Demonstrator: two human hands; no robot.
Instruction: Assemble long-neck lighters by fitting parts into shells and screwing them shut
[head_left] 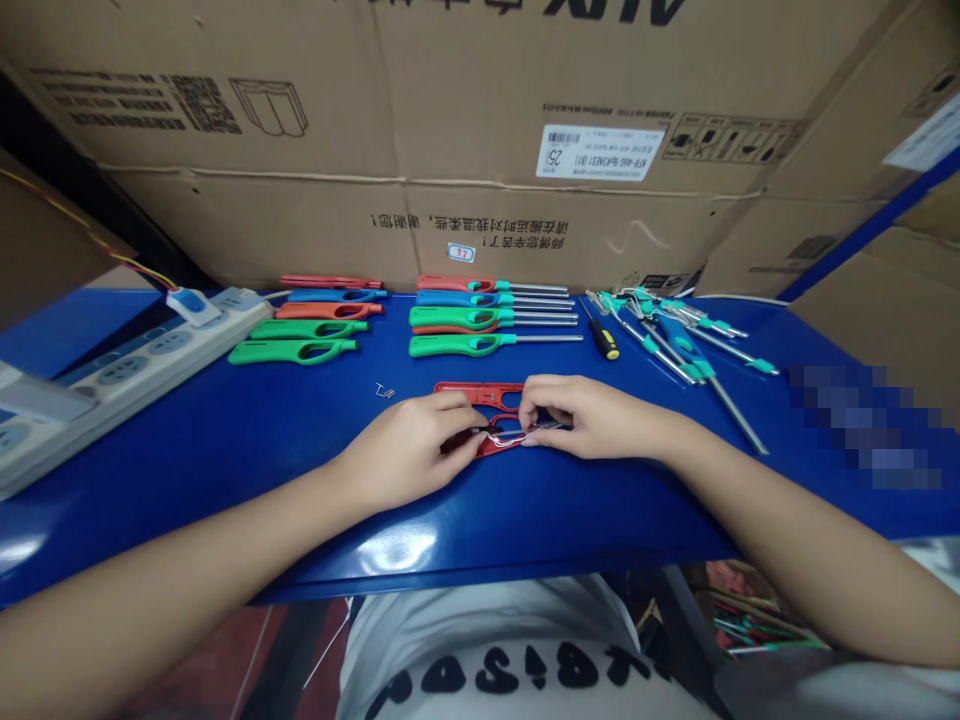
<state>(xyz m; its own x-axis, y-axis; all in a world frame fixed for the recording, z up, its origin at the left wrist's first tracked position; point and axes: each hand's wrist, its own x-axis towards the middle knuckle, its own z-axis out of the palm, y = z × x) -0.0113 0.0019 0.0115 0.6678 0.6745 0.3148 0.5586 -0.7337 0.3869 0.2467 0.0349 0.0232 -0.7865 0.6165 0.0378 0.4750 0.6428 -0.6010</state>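
My left hand (420, 440) is closed, thumb and fingers pinching a small black part with thin white and red wires (504, 438). My right hand (577, 415) pinches the other end of these wired insides; the piece between its fingers is mostly hidden. Under and between both hands lies one red lighter shell half (491, 449). Just behind it rests another red shell half (472, 390), its hollow inside facing up. A few small screws (385, 392) lie to the left of the hands.
Assembled gas lighters (457, 345) are lined up at the back. Left of them lie coloured lighter shells (292, 350). A yellow-black screwdriver (604, 338) and a pile of metal lighter tubes (697, 350) stand right. A power strip (187, 345) runs along the left; a cardboard box (300, 215) closes the back.
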